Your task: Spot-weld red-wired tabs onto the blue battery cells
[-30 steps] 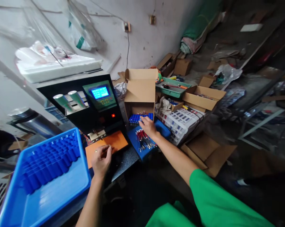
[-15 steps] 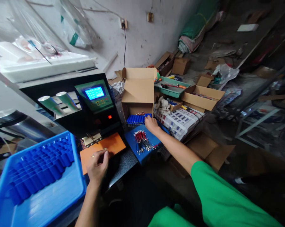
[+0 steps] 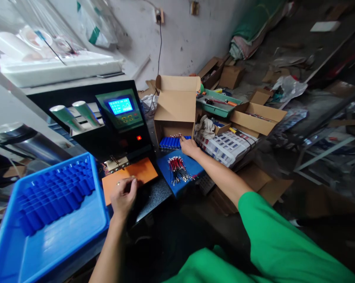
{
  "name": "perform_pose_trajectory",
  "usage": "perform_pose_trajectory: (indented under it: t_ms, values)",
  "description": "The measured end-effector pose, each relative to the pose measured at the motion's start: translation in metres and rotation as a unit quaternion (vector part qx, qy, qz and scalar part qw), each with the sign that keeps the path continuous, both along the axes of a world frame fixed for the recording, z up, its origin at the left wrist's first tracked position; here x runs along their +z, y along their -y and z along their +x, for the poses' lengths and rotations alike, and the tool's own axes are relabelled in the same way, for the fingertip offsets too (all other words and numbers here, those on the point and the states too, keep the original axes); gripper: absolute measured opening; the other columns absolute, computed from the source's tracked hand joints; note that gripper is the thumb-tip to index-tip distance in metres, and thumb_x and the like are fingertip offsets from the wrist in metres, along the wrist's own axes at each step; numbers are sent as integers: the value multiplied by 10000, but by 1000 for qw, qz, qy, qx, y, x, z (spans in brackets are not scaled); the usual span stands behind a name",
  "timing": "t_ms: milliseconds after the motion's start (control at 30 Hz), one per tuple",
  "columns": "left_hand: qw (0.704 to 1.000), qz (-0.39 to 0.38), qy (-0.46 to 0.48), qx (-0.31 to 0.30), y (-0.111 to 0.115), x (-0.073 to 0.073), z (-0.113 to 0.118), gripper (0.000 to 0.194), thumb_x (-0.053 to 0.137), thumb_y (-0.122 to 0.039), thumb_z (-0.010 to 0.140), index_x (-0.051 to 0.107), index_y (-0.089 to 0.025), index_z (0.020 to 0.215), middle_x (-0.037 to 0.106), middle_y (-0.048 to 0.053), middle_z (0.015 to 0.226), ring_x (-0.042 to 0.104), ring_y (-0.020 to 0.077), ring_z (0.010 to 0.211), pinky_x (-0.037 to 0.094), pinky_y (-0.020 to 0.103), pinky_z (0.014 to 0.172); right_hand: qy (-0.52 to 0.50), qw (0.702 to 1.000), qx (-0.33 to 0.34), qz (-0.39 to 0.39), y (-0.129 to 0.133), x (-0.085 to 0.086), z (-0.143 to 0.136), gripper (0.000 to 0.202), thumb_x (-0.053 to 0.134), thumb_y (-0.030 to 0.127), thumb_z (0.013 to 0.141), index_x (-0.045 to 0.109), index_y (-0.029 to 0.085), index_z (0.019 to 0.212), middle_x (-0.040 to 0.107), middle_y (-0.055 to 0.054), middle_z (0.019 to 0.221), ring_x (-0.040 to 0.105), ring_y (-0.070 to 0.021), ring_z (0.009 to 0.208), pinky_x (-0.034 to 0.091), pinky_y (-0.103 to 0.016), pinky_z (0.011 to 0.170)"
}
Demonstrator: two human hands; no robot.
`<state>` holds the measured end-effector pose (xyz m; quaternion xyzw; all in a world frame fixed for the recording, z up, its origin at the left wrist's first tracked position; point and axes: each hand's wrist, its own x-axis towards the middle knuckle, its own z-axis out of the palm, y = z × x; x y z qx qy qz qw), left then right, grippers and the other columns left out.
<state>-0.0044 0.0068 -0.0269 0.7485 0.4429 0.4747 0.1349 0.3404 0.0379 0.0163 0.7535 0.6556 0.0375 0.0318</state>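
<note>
One left hand (image 3: 123, 196) curls fingers (image 3: 124, 184) together; one right hand (image 3: 190, 147), grip unclear, reaches one cylinder row (image 3: 169, 143).

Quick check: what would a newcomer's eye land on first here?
Probably the lit screen on the black machine, and the big blue tray of blue cylinders at left. Then the right hand, at the row of cylinders in the open cardboard box, beyond the red and black wires.

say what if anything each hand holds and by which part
The right hand is at the blue cylinders; whether it grips one cannot be told. The left hand is curled, nothing visible in it.
</note>
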Motion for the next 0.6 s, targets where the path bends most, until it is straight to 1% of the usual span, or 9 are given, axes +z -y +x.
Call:
perform_pose_trajectory:
  t_ms: [100,167,233,333,467,533,600]
  values:
    - [1000,-13,-4,7,0,0,1,241,609,-415,891,683,-187,872,731,60,857,690,198,789,547,325,755,15,999,21,-29,-8,7,2,489,320,59,956,571,13,1373,513,-328,1420,663,-335,1155,546,-429,918]
    - [1000,-7,-5,9,1,0,2,244,613,-419,888,684,-187,860,731,58,855,685,194,774,543,322,748,22,998,27,-46,-11,11,3,469,324,53,957,616,15,1322,554,-320,1374,666,-342,1147,545,-434,906]
    - [1000,2,-6,6,2,1,3,242,616,-415,887,685,-187,846,728,54,849,676,187,757,537,312,736,23,998,24,-56,-12,13,3,454,334,54,962,638,20,1297,575,-316,1347,668,-348,1145,540,-437,904]
    - [1000,9,-5,3,2,2,3,237,616,-406,891,686,-184,845,726,54,853,675,183,760,533,303,732,19,998,11,-54,-12,12,4,446,331,61,976,640,26,1297,573,-322,1342,667,-348,1150,532,-434,915]
    - [1000,10,-5,0,2,-1,3,223,615,-394,900,684,-185,864,731,55,863,688,183,772,534,304,744,14,999,8,-48,-11,8,6,479,300,76,986,574,44,1378,517,-310,1421,653,-344,1179,522,-441,949]
    - [1000,12,-9,-3,2,-1,2,219,612,-391,904,680,-187,859,733,56,853,691,184,770,535,306,744,5,999,9,-52,-8,10,7,513,313,76,976,493,56,1456,455,-297,1492,626,-350,1222,513,-442,975]
    - [1000,12,-11,-7,3,0,2,223,605,-394,909,677,-191,853,733,57,845,690,185,764,534,308,736,-11,999,3,-49,-3,14,6,570,363,92,964,380,66,1533,371,-289,1559,605,-355,1251,500,-438,1002]
